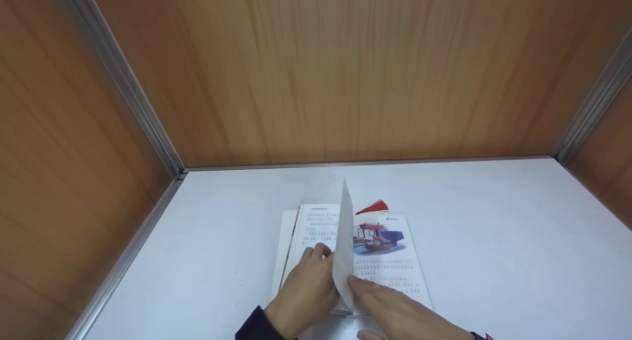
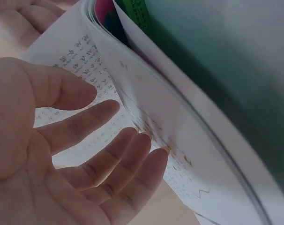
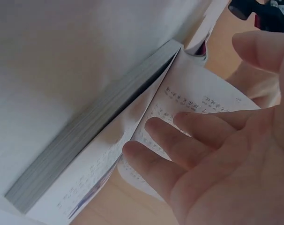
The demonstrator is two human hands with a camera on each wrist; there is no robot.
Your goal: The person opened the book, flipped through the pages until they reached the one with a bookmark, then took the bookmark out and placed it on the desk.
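Note:
An open book (image 1: 390, 266) lies on the white table (image 1: 493, 241), its right page showing a coloured picture above lines of text. One page (image 1: 345, 241) stands upright over the spine, mid-turn. My left hand (image 1: 306, 285) lies on the left page with straight fingers (image 2: 109, 159) against the standing leaf. My right hand (image 1: 395, 305) rests on the right page, its straight fingertips (image 3: 151, 140) touching the lifted leaf's lower edge. In the right wrist view the book's page block (image 3: 85, 126) shows edge-on. A red tassel (image 1: 373, 207) pokes out beyond the book's top.
Wooden walls (image 1: 345, 73) close in the table at the back and on both sides, with aluminium strips (image 1: 148, 128) at the corners. Bare white table surface lies left, right and behind the book.

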